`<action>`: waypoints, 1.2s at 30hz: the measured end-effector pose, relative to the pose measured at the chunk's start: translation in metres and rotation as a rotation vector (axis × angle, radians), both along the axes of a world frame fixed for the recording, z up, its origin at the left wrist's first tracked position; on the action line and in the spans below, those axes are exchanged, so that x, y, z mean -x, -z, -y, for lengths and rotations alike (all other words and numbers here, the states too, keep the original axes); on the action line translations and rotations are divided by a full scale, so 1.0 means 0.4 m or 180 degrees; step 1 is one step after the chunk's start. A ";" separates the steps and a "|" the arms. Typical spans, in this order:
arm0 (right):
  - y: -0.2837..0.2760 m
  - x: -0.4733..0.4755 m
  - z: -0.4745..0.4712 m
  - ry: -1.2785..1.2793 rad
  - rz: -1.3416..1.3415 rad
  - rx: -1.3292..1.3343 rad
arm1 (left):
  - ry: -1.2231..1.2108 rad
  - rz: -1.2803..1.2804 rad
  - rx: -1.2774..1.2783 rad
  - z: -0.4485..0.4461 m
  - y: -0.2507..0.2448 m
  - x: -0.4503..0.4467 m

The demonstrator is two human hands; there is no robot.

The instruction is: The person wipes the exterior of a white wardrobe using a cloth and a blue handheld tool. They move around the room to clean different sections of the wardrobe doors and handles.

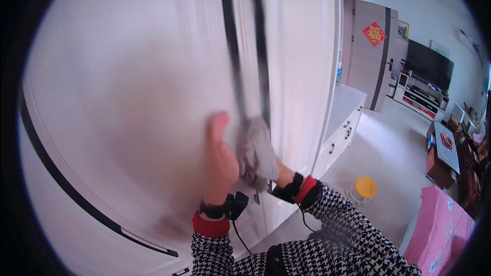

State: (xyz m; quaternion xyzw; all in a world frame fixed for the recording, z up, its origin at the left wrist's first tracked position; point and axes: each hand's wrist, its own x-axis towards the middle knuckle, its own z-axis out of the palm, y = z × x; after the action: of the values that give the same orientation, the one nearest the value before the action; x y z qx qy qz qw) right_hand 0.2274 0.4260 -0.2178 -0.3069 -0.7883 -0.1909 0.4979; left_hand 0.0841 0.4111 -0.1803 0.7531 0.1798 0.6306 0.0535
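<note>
My left hand (223, 163) is in front of the broad white wardrobe door (161, 84), one finger or the thumb pointing up. It is blurred and seen edge-on; nothing shows in it, and whether it touches the panel I cannot tell. A crumpled grey cloth (261, 149) covers most of my right hand (284, 174), which holds it over the seam between two doors. Two dark vertical strips (230, 27) run down towards the cloth. Both wrists wear black straps with small devices and cords, above red cuffs.
A low white drawer cabinet (345, 111) adjoins the wardrobe on the right. On the floor stands a yellow-topped stool (365, 187). Beyond are a pink-covered piece of furniture (437, 226), a glass-topped table (447, 149), a television (429, 63) and an open door (370, 61).
</note>
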 end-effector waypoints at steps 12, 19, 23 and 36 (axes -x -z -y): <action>0.611 -0.089 0.072 -0.0301 -0.0673 0.4467 | -0.2364 -0.0973 -0.0686 -0.036 -0.018 -0.139; 0.256 -0.315 0.119 -0.0289 -0.1257 0.1895 | -0.3117 -0.1128 -0.0213 -0.052 -0.009 -0.189; 0.058 -0.348 0.017 0.0152 -0.0550 0.0120 | -0.3175 -0.1080 -0.0682 -0.057 -0.003 -0.191; -0.736 -0.398 -0.263 0.0569 0.0152 -0.2089 | -0.3204 -0.0902 -0.0830 -0.086 0.014 -0.183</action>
State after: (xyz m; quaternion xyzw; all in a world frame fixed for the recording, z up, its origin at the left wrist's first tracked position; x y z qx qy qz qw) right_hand 0.3866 0.5313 0.0764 -0.1936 -0.6664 -0.4844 0.5328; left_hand 0.1572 0.4456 -0.1858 0.6519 0.4442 0.4876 -0.3741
